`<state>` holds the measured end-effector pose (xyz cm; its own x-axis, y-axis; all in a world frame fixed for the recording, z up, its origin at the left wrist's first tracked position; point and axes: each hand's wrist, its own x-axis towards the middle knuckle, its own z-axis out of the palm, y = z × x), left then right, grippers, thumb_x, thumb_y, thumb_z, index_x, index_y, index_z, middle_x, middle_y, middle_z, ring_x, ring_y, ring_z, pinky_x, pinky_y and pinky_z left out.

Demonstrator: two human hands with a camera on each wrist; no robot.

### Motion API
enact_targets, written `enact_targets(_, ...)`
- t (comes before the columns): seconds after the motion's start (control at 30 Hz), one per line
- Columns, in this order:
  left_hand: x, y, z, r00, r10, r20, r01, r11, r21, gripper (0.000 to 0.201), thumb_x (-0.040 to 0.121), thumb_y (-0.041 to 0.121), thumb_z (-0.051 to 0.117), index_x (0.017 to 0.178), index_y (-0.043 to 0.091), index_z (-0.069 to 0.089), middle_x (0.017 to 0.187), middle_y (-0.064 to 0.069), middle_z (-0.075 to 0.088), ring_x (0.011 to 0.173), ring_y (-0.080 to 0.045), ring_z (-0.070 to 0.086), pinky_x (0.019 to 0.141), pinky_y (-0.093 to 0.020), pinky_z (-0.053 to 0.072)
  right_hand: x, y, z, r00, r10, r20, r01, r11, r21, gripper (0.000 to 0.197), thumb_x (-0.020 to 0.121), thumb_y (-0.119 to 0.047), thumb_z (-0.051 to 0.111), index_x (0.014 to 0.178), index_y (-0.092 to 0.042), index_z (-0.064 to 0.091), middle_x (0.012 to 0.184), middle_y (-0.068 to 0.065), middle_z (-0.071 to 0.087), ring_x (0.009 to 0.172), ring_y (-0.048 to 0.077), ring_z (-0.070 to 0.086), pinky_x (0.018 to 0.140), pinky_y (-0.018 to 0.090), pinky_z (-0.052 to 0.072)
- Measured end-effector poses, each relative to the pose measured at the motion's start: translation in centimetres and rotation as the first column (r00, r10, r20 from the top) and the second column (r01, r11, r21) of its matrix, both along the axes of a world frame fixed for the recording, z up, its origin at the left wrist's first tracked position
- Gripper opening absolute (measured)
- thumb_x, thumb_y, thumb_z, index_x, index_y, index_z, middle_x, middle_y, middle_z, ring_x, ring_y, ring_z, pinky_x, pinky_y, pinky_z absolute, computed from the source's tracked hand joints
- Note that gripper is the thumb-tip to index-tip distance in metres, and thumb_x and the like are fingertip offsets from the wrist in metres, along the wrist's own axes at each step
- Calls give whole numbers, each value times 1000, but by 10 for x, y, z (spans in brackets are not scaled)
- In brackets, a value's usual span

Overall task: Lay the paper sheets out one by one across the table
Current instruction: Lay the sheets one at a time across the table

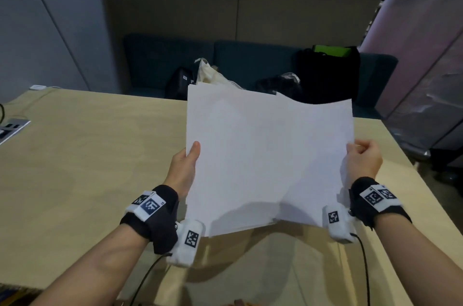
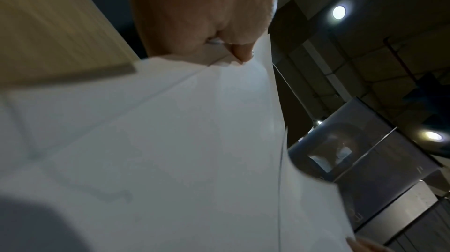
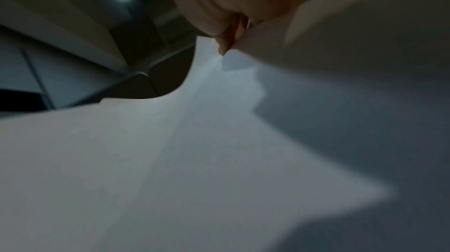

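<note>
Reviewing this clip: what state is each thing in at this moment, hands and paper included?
paper sheets: held up above the table, none laid out yet.
left hand: grips the sheets' left edge.
right hand: pinches the right edge.
table: bare wood under the sheets.

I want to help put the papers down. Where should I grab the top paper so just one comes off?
Probably pinch the top sheet at its right edge, coming from the right beside the right hand. The sheets are fanned apart there, while the left hand grips the stack.
</note>
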<state>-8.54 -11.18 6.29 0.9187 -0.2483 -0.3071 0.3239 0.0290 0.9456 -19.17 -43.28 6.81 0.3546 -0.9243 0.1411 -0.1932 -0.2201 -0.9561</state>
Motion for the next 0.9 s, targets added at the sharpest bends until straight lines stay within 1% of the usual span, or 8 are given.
enact_targets(0.1, -4, -6, -1, 999, 34, -8, -33, 999, 21, 54, 98, 37, 42, 141, 5, 40, 144, 0, 46, 139, -15, 36, 110, -28, 22, -2, -37, -21, 982, -26, -188, 16, 998, -54, 21, 91, -3, 48, 108, 4, 59, 99, 20, 62, 89, 26, 55, 75, 27, 38)
enact_targets(0.23, -8, -23, -3, 997, 71, -18, -70, 997, 18, 54, 97, 38, 43, 140, 4, 42, 144, 0, 46, 136, -12, 38, 114, -30, 23, -3, -79, -47, 880, 51, -471, -103, 991, -86, 31, 93, 2, 41, 117, 2, 61, 121, 27, 60, 110, 40, 57, 91, 38, 45)
enact_targets(0.4, -6, -54, -3, 997, 68, -47, -64, 996, 69, 61, 96, 42, 44, 141, 2, 37, 147, -2, 42, 139, -16, 34, 115, -33, 20, -4, -74, -53, 626, 75, -777, -384, 896, -223, 37, 93, -8, 45, 129, -7, 54, 134, 23, 45, 125, 39, 40, 103, 45, 34)
enact_targets(0.5, -3, -74, -3, 996, 66, -64, -60, 995, 85, 61, 96, 42, 44, 140, 1, 37, 143, -2, 44, 139, -18, 35, 114, -35, 22, -7, -41, -66, 421, 281, -863, -627, 777, -53, 42, 92, -34, 48, 132, -20, 50, 140, 12, 40, 130, 32, 36, 103, 46, 32)
enact_targets(0.6, -4, -94, -3, 997, 44, -67, -39, 996, 79, 58, 98, 38, 43, 143, 2, 33, 149, -3, 39, 135, -11, 33, 111, -29, 20, -11, -30, -81, 205, 325, -923, -698, 710, 95, 66, 87, -52, 50, 144, -26, 29, 153, 5, 22, 139, 30, 24, 107, 52, 29)
enact_targets(0.73, -10, -116, -2, 998, 4, -58, 2, 994, 112, 57, 98, 36, 42, 143, 2, 33, 134, -1, 51, 125, -12, 45, 101, -23, 27, -4, -67, -80, 200, 326, -924, -647, 752, 125, 77, 82, -58, 53, 145, -26, 23, 155, 5, 19, 141, 30, 21, 107, 58, 29)
enact_targets(0.83, -11, -125, -3, 998, -3, -58, 11, 989, 145, 55, 98, 39, 42, 140, 4, 39, 131, 1, 50, 123, -16, 47, 106, -28, 28, -8, -97, -79, 236, 321, -917, -604, 788, 120, 78, 82, -59, 53, 146, -26, 23, 156, 5, 18, 141, 30, 20, 108, 59, 26)
enact_targets(0.9, -9, -131, -6, 997, -17, -78, 29, 988, 154, 40, 97, 41, 42, 120, 10, 54, 103, -2, 51, 93, -17, 51, 105, -30, 29, -14, -111, -79, 256, 285, -924, -593, 801, 83, 77, 83, -61, 49, 147, -27, 21, 158, 5, 14, 142, 30, 18, 109, 60, 24)
